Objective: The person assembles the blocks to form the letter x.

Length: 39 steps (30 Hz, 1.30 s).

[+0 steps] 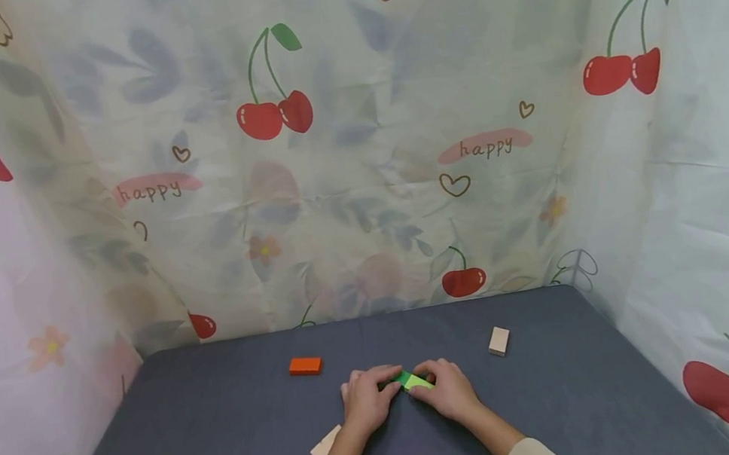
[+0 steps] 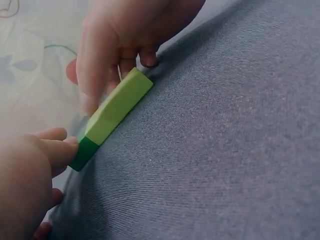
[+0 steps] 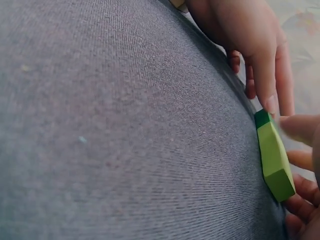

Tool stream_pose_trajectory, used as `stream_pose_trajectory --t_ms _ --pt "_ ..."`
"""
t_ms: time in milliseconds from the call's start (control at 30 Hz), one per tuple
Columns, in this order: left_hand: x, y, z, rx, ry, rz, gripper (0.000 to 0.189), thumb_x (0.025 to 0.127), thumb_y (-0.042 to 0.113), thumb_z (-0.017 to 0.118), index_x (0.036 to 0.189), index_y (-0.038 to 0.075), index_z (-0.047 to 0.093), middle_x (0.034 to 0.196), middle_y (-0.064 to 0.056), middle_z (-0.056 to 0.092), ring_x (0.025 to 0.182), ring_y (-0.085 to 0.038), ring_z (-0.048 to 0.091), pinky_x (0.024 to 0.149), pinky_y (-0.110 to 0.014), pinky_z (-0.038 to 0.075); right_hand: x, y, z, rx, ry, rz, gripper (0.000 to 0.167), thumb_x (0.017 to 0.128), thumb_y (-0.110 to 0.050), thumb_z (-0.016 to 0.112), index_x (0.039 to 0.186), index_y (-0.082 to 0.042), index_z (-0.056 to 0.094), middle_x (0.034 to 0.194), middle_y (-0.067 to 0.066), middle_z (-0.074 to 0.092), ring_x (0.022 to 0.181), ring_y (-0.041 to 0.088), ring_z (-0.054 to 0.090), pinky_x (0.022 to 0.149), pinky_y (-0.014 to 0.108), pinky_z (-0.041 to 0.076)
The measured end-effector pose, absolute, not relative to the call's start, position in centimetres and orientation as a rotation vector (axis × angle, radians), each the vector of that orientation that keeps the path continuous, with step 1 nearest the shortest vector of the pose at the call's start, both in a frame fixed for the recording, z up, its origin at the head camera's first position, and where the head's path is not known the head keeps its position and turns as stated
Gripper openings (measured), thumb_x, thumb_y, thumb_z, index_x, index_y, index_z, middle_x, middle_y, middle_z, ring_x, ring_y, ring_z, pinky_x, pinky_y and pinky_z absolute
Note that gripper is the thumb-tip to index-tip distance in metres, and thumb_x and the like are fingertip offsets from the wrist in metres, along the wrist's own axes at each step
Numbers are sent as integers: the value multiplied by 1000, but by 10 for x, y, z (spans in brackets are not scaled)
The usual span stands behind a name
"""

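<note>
Dk. green blk. (image 2: 84, 155) & lt. green blk. (image 2: 119, 109) set end to end on gray cloth (image 1: 225, 427), betw. hands.
Dk. green blk. is pinched by thumb & fingers of L hand (image 1: 367, 400); lt. green blk. is clamped by R hand (image 1: 451, 391). Orange blk. (image 1: 305, 366) is noted beyond L hand, to left; pale blk. (image 1: 498, 341) is seen far right; second pale blk. (image 1: 325, 445) is partly hidden by L forearm (image 1: 349, 446).

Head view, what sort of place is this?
Probably a small curtained-off tabletop booth: cherry-printed curtains stand behind and on both sides of a table covered in dark cloth, where an orange block lies.
</note>
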State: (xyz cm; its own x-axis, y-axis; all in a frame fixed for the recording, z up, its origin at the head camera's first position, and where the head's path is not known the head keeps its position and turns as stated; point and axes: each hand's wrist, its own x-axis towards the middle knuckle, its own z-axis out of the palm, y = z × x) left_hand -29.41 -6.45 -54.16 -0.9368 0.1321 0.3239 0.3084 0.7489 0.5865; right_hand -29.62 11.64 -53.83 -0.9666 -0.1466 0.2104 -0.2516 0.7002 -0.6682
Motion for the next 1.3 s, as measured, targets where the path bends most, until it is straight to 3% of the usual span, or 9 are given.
stream_pose_trajectory --t_ms 300,900,1300 --pt "-289 -69 -536 -502 -2794 -771 34 89 32 71 122 30 71 134 1 58 110 -25 55 78 -44 36 -294 121 -541 233 -2535 1286 19 89 -22 72 101 -7 73 79 -3 54 68 11 49 61 29 41" --pt "-276 -68 -539 -696 -2769 -404 41 86 38 74 126 38 66 139 5 54 118 -23 51 86 -45 42 -287 136 -538 194 -2393 1403 12 87 -6 72 98 -9 73 85 -2 60 76 13 56 67 28 46" --pt "-268 -61 -542 -710 -2766 -436 44 89 40 70 131 34 63 143 2 50 119 -28 51 87 -49 41 -291 147 -537 185 -2388 1396 12 87 -5 72 98 -9 73 86 -1 62 79 14 58 69 29 47"
